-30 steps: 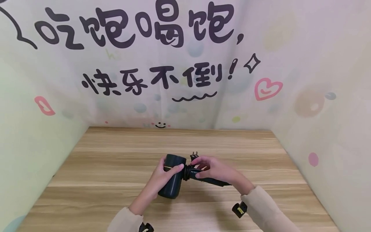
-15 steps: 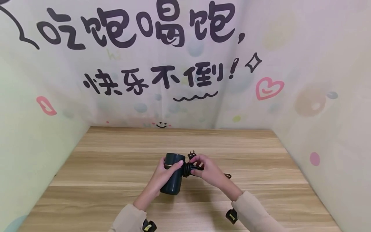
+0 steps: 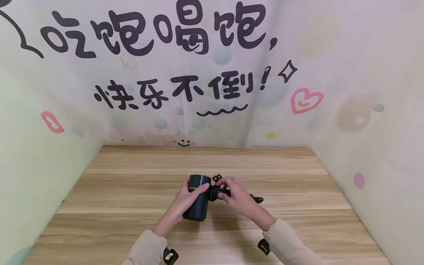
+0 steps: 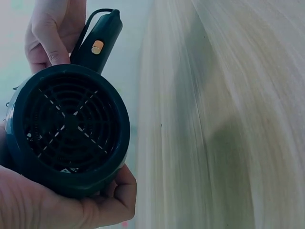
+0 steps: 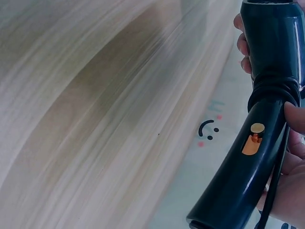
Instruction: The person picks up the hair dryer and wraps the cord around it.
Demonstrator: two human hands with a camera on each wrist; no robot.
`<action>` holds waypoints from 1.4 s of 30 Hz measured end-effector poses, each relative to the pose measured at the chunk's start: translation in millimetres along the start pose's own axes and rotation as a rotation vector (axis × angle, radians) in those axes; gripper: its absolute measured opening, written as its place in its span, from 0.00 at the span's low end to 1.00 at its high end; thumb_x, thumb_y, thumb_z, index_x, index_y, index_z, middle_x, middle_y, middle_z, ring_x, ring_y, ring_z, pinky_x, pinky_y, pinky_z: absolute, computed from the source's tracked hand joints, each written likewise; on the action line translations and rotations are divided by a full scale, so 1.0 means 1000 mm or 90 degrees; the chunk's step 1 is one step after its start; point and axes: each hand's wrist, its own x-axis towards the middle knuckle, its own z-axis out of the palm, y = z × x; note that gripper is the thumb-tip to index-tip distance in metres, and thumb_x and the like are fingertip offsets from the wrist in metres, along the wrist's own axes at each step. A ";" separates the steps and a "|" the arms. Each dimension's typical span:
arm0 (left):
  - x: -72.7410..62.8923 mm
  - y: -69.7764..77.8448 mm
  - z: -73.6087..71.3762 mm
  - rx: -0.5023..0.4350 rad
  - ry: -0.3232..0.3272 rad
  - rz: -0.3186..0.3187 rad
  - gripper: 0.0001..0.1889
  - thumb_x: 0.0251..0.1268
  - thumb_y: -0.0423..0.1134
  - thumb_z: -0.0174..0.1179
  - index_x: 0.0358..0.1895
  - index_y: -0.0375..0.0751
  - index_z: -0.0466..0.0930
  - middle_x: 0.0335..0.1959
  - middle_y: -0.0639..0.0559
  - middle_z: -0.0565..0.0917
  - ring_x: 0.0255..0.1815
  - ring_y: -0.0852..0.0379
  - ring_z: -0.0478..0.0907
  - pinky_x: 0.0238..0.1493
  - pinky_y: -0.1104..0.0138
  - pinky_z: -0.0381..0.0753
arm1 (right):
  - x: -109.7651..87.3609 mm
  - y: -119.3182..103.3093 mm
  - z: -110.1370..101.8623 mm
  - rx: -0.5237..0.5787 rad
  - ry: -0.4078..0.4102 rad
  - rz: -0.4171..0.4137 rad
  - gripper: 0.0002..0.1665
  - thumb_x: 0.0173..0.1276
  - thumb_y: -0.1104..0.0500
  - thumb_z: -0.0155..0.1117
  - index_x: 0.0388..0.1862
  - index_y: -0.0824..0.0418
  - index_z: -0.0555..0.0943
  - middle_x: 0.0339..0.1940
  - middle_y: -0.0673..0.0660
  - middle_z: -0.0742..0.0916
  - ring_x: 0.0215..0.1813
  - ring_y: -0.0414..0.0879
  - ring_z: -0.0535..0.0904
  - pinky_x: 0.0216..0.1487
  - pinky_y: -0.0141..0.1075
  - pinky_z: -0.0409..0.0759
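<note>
A dark teal hair dryer is held over the wooden table in the head view. My left hand grips its barrel, thumb across the top side. Its black power cord is wound in several turns around the handle, close to the barrel. My right hand pinches the cord beside these coils, its thumb against the handle. The two-pin plug sticks up by the right fingertips. The left wrist view faces the round rear grille. A gold switch shows on the handle in the right wrist view.
The wood-grain table lies below both hands. A printed backdrop with black lettering stands behind it, and pale walls close off both sides. Black camera mounts hang at the sleeves.
My right hand has moved a little left along the handle, closer to the coils. The plug has shifted slightly left too. The handle has turned largely behind my right hand; my left hand keeps its grip.
</note>
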 end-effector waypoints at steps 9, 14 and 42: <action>0.014 -0.006 0.004 0.004 0.034 -0.044 0.49 0.56 0.67 0.54 0.67 0.36 0.43 0.54 0.31 0.70 0.48 0.43 0.75 0.44 0.55 0.77 | 0.014 0.011 0.010 0.001 0.013 0.034 0.14 0.60 0.67 0.63 0.46 0.64 0.76 0.41 0.57 0.83 0.45 0.49 0.75 0.47 0.44 0.74; 0.026 -0.012 0.005 0.011 0.055 -0.077 0.49 0.56 0.68 0.53 0.67 0.36 0.42 0.55 0.29 0.68 0.51 0.39 0.72 0.51 0.50 0.74 | 0.022 0.023 0.024 0.038 0.012 0.072 0.14 0.61 0.69 0.60 0.47 0.66 0.76 0.48 0.62 0.83 0.52 0.55 0.73 0.55 0.53 0.70; 0.061 -0.025 0.011 0.202 0.247 -0.030 0.38 0.62 0.54 0.55 0.67 0.36 0.52 0.62 0.28 0.53 0.62 0.30 0.52 0.58 0.38 0.54 | 0.054 0.042 0.056 -0.122 -0.095 0.153 0.23 0.68 0.59 0.43 0.57 0.64 0.76 0.57 0.61 0.80 0.58 0.60 0.70 0.60 0.58 0.62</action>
